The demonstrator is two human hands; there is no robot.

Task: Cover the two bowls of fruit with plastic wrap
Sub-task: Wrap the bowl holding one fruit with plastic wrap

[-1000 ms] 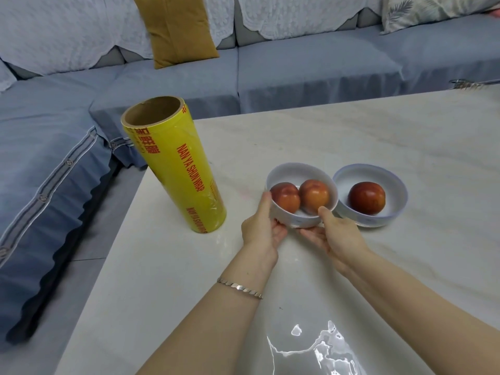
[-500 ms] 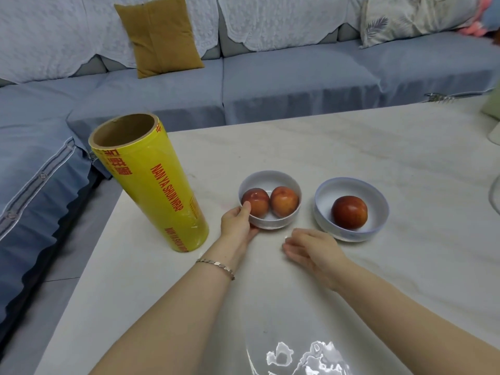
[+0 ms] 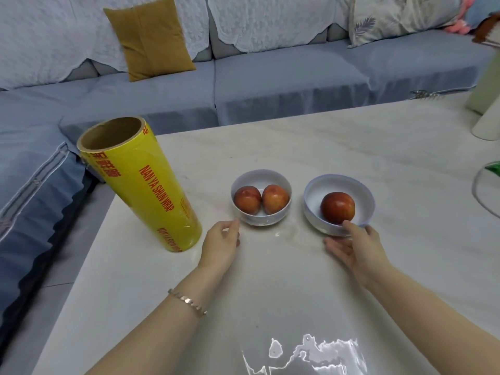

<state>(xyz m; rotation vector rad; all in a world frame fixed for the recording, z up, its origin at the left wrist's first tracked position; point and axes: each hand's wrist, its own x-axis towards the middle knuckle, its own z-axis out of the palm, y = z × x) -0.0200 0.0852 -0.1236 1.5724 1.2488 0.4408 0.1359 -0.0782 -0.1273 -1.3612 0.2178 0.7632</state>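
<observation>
A big white table (image 3: 351,147) with faint grey lines fills the middle. Its near part is shiny. Behind it, from 9 o'clock round to 2 o'clock, runs a long blue sofa (image 3: 284,85). White lacy covers (image 3: 259,20) hang over the sofa's back at 12 o'clock. A mustard yellow cushion (image 3: 150,39) leans there at 11 o'clock. A pale cushion with leaf prints (image 3: 378,20) sits at 1 o'clock. A grey floor (image 3: 65,266) shows at 8 o'clock.

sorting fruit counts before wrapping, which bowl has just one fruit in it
The right-hand bowl, the wider one that the right hand touches at its near rim. It holds a single red fruit; the smaller left bowl holds two.
</observation>
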